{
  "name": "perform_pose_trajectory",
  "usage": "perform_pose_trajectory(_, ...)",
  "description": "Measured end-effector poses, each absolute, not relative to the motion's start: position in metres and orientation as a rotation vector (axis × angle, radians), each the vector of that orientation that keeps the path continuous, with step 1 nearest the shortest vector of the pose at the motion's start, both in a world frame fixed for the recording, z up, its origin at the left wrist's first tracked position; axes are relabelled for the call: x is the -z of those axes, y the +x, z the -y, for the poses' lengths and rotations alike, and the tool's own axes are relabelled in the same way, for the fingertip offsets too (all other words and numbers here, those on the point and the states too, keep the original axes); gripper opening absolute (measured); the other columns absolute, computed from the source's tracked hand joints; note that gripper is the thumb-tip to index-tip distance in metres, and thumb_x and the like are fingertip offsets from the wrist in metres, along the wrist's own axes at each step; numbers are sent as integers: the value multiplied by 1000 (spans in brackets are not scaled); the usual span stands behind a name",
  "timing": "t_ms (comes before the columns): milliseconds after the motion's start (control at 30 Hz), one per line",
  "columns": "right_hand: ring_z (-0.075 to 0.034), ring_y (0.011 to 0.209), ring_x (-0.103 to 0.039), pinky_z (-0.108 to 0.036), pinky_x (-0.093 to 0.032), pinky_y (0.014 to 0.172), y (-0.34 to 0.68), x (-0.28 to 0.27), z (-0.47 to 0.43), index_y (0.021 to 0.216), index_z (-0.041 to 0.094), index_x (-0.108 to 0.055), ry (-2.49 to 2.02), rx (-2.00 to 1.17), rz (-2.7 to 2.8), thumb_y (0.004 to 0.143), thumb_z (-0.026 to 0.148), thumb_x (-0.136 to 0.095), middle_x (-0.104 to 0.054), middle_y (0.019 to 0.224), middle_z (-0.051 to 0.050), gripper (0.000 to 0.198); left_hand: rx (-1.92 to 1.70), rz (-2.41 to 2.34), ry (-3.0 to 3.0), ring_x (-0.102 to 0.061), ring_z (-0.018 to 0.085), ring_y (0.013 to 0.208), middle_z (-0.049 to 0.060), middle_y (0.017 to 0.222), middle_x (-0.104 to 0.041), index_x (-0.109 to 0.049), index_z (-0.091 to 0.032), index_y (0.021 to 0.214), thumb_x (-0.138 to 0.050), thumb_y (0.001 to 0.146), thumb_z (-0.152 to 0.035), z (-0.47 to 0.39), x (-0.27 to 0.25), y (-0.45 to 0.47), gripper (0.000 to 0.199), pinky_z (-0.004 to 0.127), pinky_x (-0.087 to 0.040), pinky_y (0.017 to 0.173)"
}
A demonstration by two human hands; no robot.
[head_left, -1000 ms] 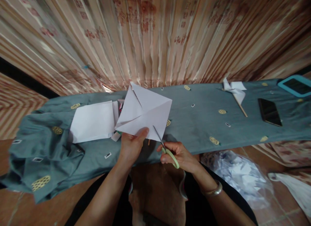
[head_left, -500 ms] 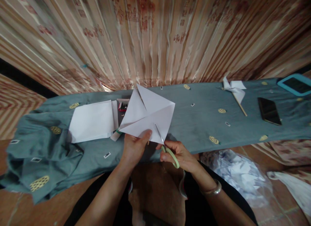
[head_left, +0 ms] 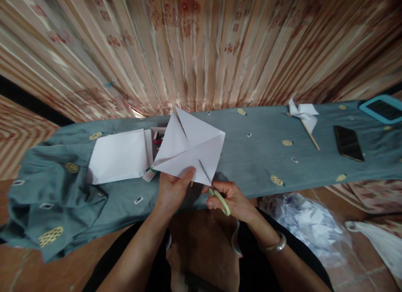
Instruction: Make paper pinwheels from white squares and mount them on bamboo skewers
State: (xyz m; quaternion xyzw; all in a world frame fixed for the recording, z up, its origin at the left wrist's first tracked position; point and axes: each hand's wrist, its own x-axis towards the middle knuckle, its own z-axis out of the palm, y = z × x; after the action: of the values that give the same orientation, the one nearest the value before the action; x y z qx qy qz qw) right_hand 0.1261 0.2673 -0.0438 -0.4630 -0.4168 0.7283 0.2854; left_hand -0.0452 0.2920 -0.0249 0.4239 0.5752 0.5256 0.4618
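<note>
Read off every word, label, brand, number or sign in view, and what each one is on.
No text can be read.
Small printed patches on the grey-green cloth: too small and blurred.
Reddish marks on the curtain: blurred; I cannot tell whether they are writing.
Paper sheet and scissors in the hands: no lettering visible.
Dark phone: no lettering visible.
</note>
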Motion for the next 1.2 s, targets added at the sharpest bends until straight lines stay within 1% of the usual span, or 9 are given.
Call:
perform_pose_trajectory(167,-6,47,-49,-19,-37,46,125,41,-268,76,15,-65,-1245,-1967,1083,46,46,-90,-61,54,5,50,-1291,-1432,1020,-64,20,69,7,76,-72,-65,-13,77,-72,64,-32,-292,21,-44,24,31,-54,71)
perform_pose_trajectory(267,-6,46,-50,-18,-38,46,123,41,-268,74,15,-64,-1254,-1979,1057,44,47,-91,-60,52,6,51,-1298,-1446,1036,-65,20,69,7,77,-73,-65,-14,78,-71,63,-32,-292,17,-43,24,32,-55,70)
perform_pose_trajectory(433,-7,46,-50,-19,-38,46,123,42,-268,75,15,-64,-1265,-1985,1035,42,50,-90,-60,52,5,54,-1309,-1453,1042,-66,21,73,8,81,-73,-64,-15,76,-71,62,-31,-292,16,-43,22,32,-55,73)
perform_pose_trajectory(567,-8,49,-51,-20,-38,47,125,44,-268,74,14,-66,-1263,-1941,1098,47,49,-90,-61,55,3,50,-1281,-1421,1052,-65,21,73,7,79,-73,-66,-14,77,-71,64,-31,-291,21,-42,22,33,-55,75)
perform_pose_trajectory(700,-7,53,-48,-20,-36,50,126,45,-267,75,14,-69,-1215,-1878,1162,50,50,-88,-60,57,4,48,-1257,-1407,1050,-67,24,82,9,90,-74,-68,-15,83,-72,65,-32,-290,24,-41,25,37,-54,83)
perform_pose_trajectory(867,-8,56,-46,-20,-36,52,126,45,-267,72,15,-67,-1094,-1831,1219,57,52,-84,-58,61,3,44,-1240,-1370,1077,-67,23,82,9,87,-74,-67,-15,79,-70,65,-32,-289,24,-39,22,37,-54,85)
perform_pose_trajectory(967,-8,55,-44,-20,-35,51,127,45,-267,84,15,-68,-1083,-1824,1250,61,52,-83,-56,62,4,46,-1246,-1357,1056,-68,24,84,10,89,-74,-68,-14,83,-70,64,-32,-288,24,-37,26,36,-54,85)
perform_pose_trajectory(1067,-7,52,-41,-19,-33,48,128,46,-268,98,14,-67,-1105,-1829,1269,62,51,-83,-54,60,5,54,-1246,-1367,1045,-68,23,82,10,90,-74,-67,-13,85,-71,62,-31,-288,23,-36,29,35,-54,83)
perform_pose_trajectory(1200,-8,52,-46,-20,-36,48,128,45,-268,100,14,-67,-1126,-1820,1280,61,53,-83,-57,59,4,58,-1257,-1348,1058,-67,23,82,10,90,-74,-67,-14,85,-70,64,-30,-288,23,-36,27,35,-54,82)
